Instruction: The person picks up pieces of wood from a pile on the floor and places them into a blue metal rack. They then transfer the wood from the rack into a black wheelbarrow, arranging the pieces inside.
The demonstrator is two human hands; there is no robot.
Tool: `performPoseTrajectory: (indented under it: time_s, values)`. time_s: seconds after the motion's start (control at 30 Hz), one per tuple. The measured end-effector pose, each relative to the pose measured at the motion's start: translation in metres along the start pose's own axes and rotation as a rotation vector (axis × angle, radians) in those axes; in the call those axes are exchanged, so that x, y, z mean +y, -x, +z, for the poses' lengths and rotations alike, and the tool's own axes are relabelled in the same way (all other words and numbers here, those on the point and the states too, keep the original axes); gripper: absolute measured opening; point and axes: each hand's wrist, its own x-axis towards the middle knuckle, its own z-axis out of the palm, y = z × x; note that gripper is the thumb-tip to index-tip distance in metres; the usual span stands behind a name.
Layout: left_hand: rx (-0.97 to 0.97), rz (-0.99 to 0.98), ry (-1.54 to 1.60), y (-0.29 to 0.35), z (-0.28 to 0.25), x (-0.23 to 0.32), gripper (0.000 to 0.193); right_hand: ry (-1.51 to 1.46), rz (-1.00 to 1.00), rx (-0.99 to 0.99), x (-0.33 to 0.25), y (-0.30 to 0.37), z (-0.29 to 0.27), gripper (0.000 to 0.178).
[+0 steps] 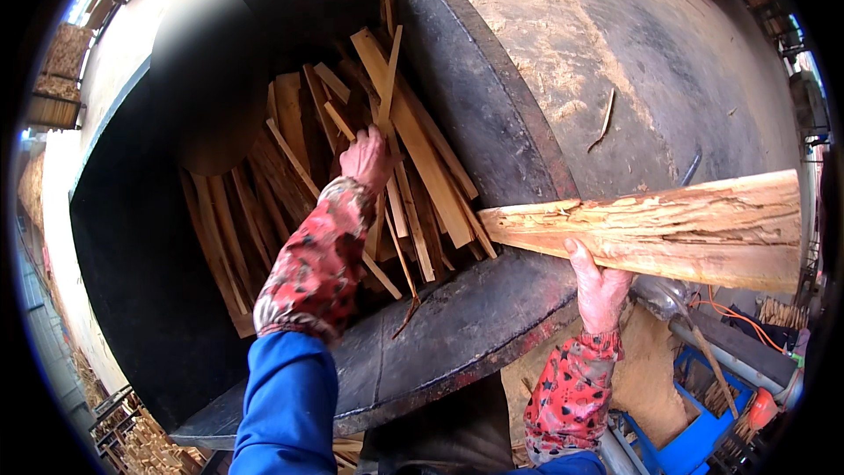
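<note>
My left hand (366,160) reaches down into a dark metal bin (475,62), its fingers closed on a thin wooden strip (392,70) that leans across other wood. Under and around that hand lie several long, rough wooden strips (435,171), mostly side by side, some crossing. My right hand (601,288) holds a broad, rough-surfaced wooden slab (694,229) from below, thumb on its near face. The slab's narrow end meets the bin's right rim, while its wide end points right. Blur covers part of the bin's upper left.
A concrete surface (563,18) with a twig (603,121) lies beyond the bin. At lower right are a blue crate-like frame (681,440), a grey pipe (738,361) and an orange cord (734,312). Cut wood (154,449) is piled at lower left.
</note>
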Motion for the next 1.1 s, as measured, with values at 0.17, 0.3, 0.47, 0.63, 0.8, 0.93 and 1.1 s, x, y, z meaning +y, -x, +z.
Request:
performPoseTrajectory:
  time_s: [0.17,0.3,0.47,0.63,0.8,0.93,1.1]
  values:
    - [0.024,-0.137,0.114,-0.012,0.039,-0.020,0.043,0.045,-0.001,-0.045,0.005,0.005,0.000,0.037]
    - [0.179,-0.077,0.521,0.006,0.032,-0.030,0.036,0.032,-0.049,0.028,0.011,0.005,-0.002,0.036]
    - [0.372,-0.209,0.925,0.022,0.039,-0.139,0.042,0.045,-0.104,0.061,-0.007,0.004,-0.003,0.027]
    - [0.133,-0.414,0.400,0.026,-0.005,-0.094,0.054,0.007,-0.111,0.134,-0.005,-0.003,-0.003,0.019]
    - [-0.005,-0.125,0.450,0.072,-0.017,-0.075,0.052,-0.098,-0.066,0.085,0.001,0.001,-0.001,0.014]
    - [-0.220,0.103,0.713,0.113,-0.046,-0.036,0.045,0.028,-0.040,0.114,0.006,0.015,-0.008,0.028]
    - [-0.422,0.141,0.902,0.173,-0.082,0.035,0.048,0.086,-0.102,0.289,0.008,0.076,-0.036,0.059]
